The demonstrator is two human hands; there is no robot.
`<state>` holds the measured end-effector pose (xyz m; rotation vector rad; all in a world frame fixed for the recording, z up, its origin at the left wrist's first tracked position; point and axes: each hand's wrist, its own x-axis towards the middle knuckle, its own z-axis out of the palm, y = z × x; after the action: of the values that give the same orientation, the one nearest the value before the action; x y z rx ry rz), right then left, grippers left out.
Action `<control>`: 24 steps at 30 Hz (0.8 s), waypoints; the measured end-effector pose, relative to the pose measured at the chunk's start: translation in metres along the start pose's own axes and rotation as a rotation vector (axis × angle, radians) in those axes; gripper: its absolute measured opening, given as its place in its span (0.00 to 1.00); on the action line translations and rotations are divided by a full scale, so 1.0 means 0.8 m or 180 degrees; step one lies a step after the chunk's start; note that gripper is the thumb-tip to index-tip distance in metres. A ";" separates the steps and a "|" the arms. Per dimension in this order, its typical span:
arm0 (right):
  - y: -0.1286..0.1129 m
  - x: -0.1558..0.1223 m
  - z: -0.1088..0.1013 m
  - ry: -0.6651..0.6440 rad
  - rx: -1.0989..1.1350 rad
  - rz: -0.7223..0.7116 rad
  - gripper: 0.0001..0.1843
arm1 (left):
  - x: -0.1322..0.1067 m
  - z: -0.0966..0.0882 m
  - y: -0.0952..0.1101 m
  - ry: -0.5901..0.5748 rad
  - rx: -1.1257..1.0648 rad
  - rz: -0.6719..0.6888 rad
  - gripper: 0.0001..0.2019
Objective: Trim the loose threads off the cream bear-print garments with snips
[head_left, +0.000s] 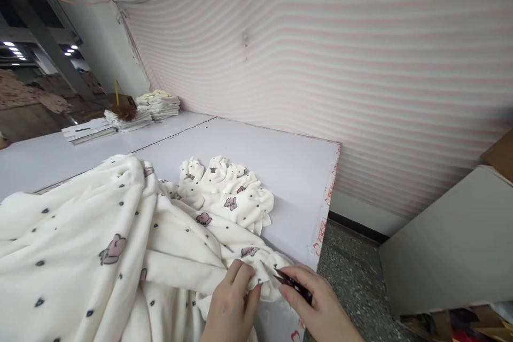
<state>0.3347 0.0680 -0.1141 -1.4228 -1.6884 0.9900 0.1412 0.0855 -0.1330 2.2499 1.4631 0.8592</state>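
Note:
A white fleece fabric [100, 246] with small dark dots and pink-brown motifs lies bunched over the near part of a pale table [288, 171]. My left hand [232, 304] pinches an edge of this fabric near the table's front right corner, fingers closed on it. My right hand [320, 310] is closed around a small dark cutting tool [294, 283], whose tip touches the fabric edge held by the left hand. A smaller heap of the same fabric [228, 192] lies just behind.
Stacks of folded cloth [158, 104] and flat papers [90, 131] sit at the table's far left. A pink striped cloth [340, 64] hangs as a back wall. A grey panel [449, 246] stands right, with speckled floor [352, 278] between.

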 end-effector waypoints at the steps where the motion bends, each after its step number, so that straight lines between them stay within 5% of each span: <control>1: -0.004 0.000 -0.001 -0.0091 -0.0058 -0.0025 0.11 | -0.001 -0.002 -0.001 0.0015 -0.0002 0.0028 0.04; 7: -0.028 0.008 -0.002 -0.0300 -0.0397 -0.0110 0.10 | -0.003 -0.005 -0.003 -0.0046 0.0107 0.0224 0.07; 14: -0.014 0.003 0.005 -0.0057 -0.0382 -0.0049 0.12 | 0.001 -0.011 0.000 0.0024 -0.0309 0.0035 0.06; 18: -0.009 0.019 0.019 0.0126 -0.0360 -0.0155 0.04 | 0.009 -0.024 0.006 -0.0449 -0.1619 -0.0911 0.02; 21: -0.012 0.031 0.026 0.0359 0.0140 -0.0047 0.04 | 0.013 -0.031 0.002 -0.0951 -0.2979 -0.1736 0.14; 24: -0.018 0.032 0.030 0.0313 0.0608 -0.0378 0.06 | 0.013 -0.031 -0.008 -0.0915 -0.3620 -0.2133 0.20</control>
<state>0.3033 0.0889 -0.1109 -1.2135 -1.5444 0.9713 0.1237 0.0967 -0.1143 0.9153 1.0338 0.7784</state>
